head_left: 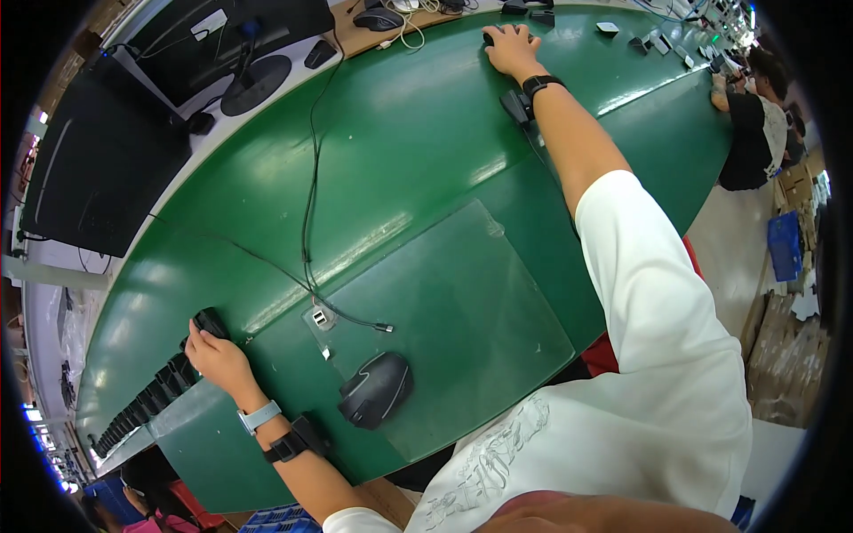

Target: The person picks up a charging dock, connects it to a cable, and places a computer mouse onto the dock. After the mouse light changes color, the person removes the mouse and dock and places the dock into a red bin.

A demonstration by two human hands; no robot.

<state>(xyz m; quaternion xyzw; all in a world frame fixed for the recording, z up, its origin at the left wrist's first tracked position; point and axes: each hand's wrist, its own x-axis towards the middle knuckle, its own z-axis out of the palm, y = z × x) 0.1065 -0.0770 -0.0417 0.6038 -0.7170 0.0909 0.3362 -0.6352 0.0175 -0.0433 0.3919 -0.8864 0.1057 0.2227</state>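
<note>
Across most of the frame, a green surface [240, 178], glossy, curved by the lens. At lower right, a white shirt [640, 426], sleeves toward both hands. At upper left, two black monitors [98, 164], side by side, one on a round stand. From centre to lower middle, a clear mat [471, 302], flat on the surface. At the right edge, a co-worker [755, 133] beside the surface; lower there, cartons [782, 355] and a blue bin [785, 246]. At lower left, a row [151, 400] of black items, close together, slanting down toward the rim. Over the mat's left edge, a black mouse [378, 389], well apart from both hands. At upper centre, the right hand [515, 51], spread over a dark item [488, 38], mostly hidden beneath; how firm the hold, impossible to tell. At lower left, the left hand [218, 355], fingers against a black piece [211, 322], just beside the row's upper end; pinching or only resting, impossible to tell. From upper middle down onto the mat, a thin black cable [311, 160]; near its end, a small white plug [322, 316]
</note>
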